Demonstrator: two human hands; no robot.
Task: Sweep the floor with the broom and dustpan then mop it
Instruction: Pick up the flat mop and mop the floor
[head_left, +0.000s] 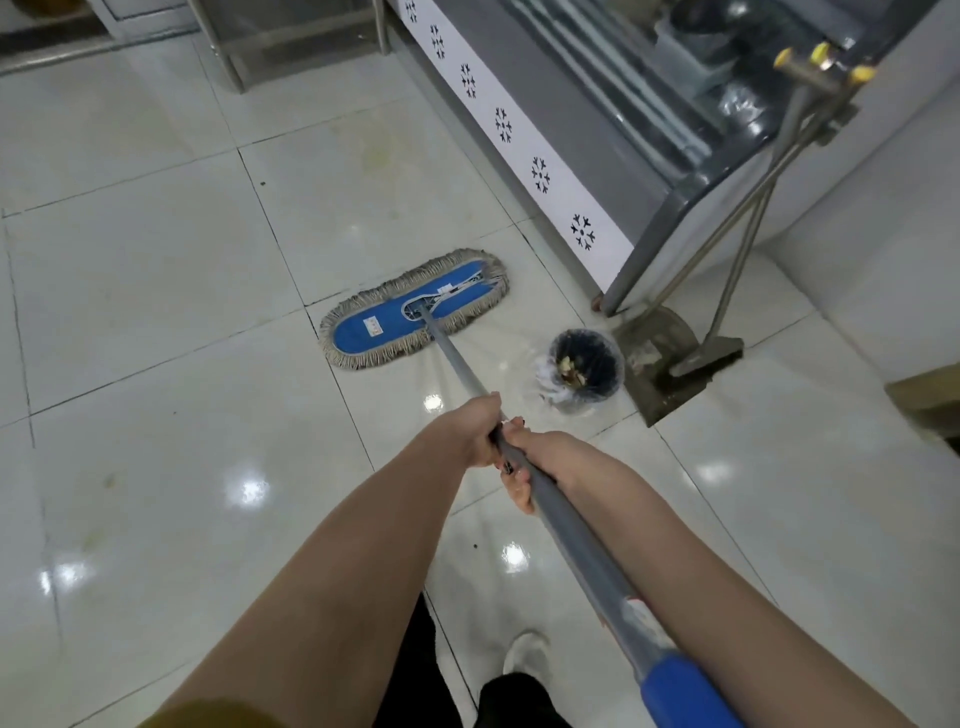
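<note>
A flat mop head (413, 309), blue with a beige fringe, lies on the glossy white tile floor (156, 312) ahead of me. Its grey handle (566, 530) runs back toward me and ends in a blue grip at the lower right. My left hand (470, 428) is closed around the handle. My right hand (527, 465) grips it just behind the left. The dustpan (662, 358) and the broom (709, 356) lean against the corner of a display counter at the right, with yellow-capped handle tops.
A small dark bin (584, 371) lined with a clear bag and holding scraps stands beside the dustpan. A counter (550, 171) with a white snowflake-patterned base runs along the right. Metal table legs (221, 47) stand at the back. My shoe (527, 652) is below.
</note>
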